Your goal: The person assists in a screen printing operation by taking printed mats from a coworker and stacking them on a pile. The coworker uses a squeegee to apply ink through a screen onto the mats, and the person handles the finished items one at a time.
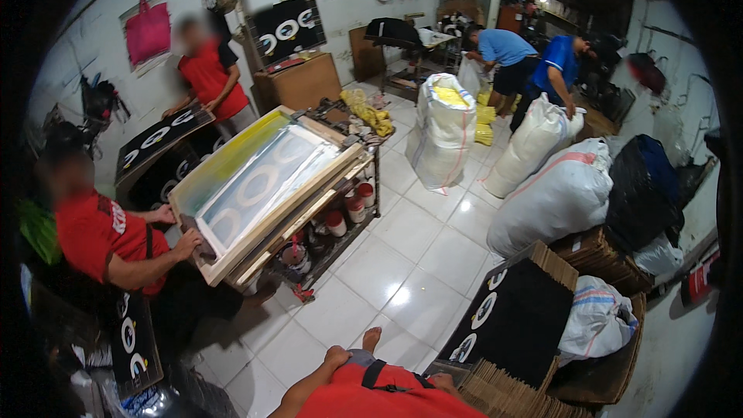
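My left hand point(337, 357) is curled at my grey shorts point(361, 357), below my red shirt point(387, 391); what it holds, if anything, is hidden. Beside the tall stack of black-topped boards point(517, 325), my right hand point(444, 382) shows only in part, its fingers out of sight. White ring prints run along the left edge of the top board. At the left, a person in red grips the near end of a wooden-framed printing screen point(251, 186) with both hands. The screen rests on a work table, with ring shapes showing through its mesh.
Paint tubs point(335, 222) stand under the screen table. Another person in red is beside a printed black board point(166, 133). Two people in blue bend over white sacks point(534, 135), one near yellow bundles point(484, 124). A cardboard box point(611, 371) holds a striped sack. Tiled floor point(422, 251) lies between.
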`<state>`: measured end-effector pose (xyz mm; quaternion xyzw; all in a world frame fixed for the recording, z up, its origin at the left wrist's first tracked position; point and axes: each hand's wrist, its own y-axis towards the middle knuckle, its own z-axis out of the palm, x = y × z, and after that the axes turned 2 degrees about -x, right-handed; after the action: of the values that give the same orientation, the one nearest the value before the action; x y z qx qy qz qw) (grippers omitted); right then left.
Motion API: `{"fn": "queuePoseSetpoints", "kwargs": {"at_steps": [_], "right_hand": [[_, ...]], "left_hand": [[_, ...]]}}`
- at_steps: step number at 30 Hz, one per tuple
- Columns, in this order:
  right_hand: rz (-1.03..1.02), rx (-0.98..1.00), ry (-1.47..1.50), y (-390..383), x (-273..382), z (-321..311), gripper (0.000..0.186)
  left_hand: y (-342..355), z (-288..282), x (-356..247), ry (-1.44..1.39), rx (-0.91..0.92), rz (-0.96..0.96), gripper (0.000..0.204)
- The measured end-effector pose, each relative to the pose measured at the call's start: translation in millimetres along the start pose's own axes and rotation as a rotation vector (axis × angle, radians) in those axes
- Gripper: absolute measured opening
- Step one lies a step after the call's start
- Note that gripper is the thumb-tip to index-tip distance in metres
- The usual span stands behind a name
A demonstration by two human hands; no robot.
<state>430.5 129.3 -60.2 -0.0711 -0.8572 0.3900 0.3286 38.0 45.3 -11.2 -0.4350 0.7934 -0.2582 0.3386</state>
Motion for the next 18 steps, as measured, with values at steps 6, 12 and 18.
{"fn": "queuePoseSetpoints", "kwargs": {"at_steps": [6, 12, 18], "right_hand": [[-0.146, -0.002, -0.136, 9, -15, -1, 0.027], [-0.169, 0.002, -0.099, 0, -4, -5, 0.024], [-0.034, 0.038, 0.118, 9, -15, -8, 0.022]], "left_hand": [[-21, -1, 7, 0.006, 0.079, -0.052, 0.044], [-39, 1, 15, -0.235, -0.004, -0.01, 0.032], [5, -63, 75, -0.906, -0.116, -0.15, 0.016]]}}
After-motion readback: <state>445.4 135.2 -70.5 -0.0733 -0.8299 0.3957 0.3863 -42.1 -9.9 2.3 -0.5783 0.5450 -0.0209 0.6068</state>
